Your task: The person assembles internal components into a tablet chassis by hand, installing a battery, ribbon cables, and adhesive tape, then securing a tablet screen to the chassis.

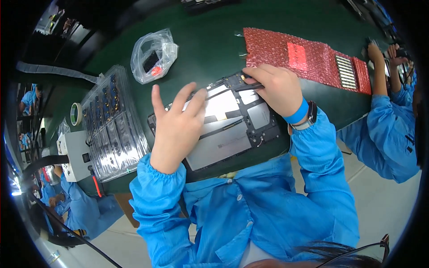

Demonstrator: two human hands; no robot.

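Observation:
An opened tablet [223,145] with its silver and black inner parts bare lies at a slant on the bench in front of me. My left hand [178,123] is over its left part, fingers spread, the fingertips at the far edge and the palm hiding some of the inside. At the far right corner, my right hand [278,87] is closed around a slim black tool that looks like tweezers [248,87], its tip pointing left over the inner parts. The right thumb and fingers partly cover this corner.
Left stand clear trays of small circuit parts [111,120], a tape roll [76,114] and a white box [73,156]. Beyond the tablet are a clear plastic bag [154,56] and red bubble wrap [286,53] with a row of metallic strips [346,72]. A co-worker [389,116] sits right.

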